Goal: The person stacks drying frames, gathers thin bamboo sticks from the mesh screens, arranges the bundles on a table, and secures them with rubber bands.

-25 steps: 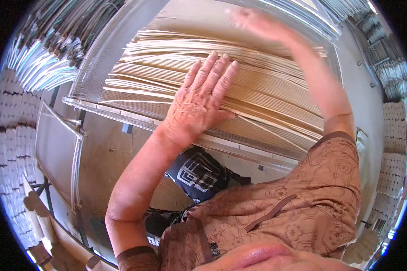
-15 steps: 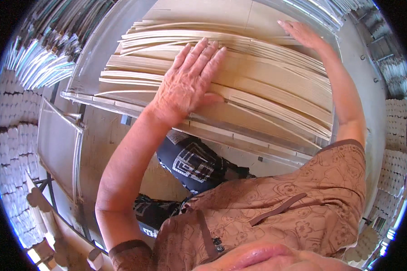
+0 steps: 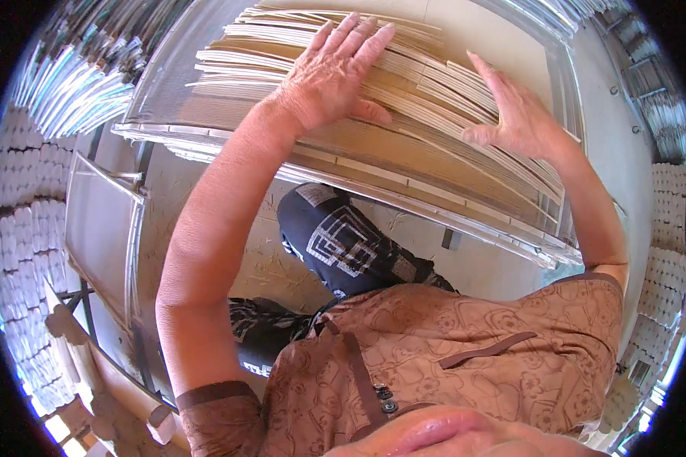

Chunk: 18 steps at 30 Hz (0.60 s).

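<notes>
Long, thin, pale strips [image 3: 240, 72] lie side by side in bands on a mesh-bottomed framed tray [image 3: 171, 103] in front of me. My left hand [image 3: 331, 76] rests palm down over the strips left of the middle, fingers a little spread and thumb out to the right. Over the right part of the strips is my right hand [image 3: 520, 118], thumb well apart from the fingers. Neither hand grips anything. What lies under both palms is hidden.
More trays appear stacked beneath this one. A smaller mesh frame [image 3: 103, 232] leans at the left. Stacks of pale bundles [image 3: 23, 228] line the left side, with others [image 3: 667, 228] at the right. Several bundled frames or rods [image 3: 84, 91] stand at the far left. My knee is below the tray.
My left hand has slid away from me, and strips beneath it have shifted toward the far side. My right hand has come nearer, from the far right edge onto the strips.
</notes>
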Motion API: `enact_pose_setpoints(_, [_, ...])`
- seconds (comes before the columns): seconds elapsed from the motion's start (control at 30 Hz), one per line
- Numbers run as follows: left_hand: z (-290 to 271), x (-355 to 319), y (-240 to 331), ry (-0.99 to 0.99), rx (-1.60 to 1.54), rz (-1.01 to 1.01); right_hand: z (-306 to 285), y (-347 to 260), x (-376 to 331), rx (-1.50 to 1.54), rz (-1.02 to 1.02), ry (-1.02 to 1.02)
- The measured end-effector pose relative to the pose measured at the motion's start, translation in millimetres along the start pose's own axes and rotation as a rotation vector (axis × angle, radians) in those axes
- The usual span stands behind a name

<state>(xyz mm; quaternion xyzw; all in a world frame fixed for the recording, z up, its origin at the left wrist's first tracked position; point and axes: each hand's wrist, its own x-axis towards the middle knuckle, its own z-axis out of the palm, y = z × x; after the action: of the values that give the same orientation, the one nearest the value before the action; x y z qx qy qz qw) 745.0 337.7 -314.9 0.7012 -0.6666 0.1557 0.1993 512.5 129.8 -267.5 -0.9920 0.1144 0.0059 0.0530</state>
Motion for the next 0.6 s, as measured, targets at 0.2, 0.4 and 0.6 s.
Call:
enact_pose_setpoints(0.2, [-11.0, 28.7, -20.3, -0.016, -0.006, -0.017, 8.9, -43.5, -18.7, -0.242, -0.058, 0.056])
enact_pose_setpoints(0.4, [16.0, 60.8, -57.9, -0.138, 0.051, -0.169, 6.9, -43.2, -0.4, -0.287, 0.039, 0.066])
enact_pose_setpoints(0.6, [16.1, 62.7, -81.1, -0.368, -0.094, -0.308, 4.3, -28.6, 16.6, -0.115, 0.084, -0.082])
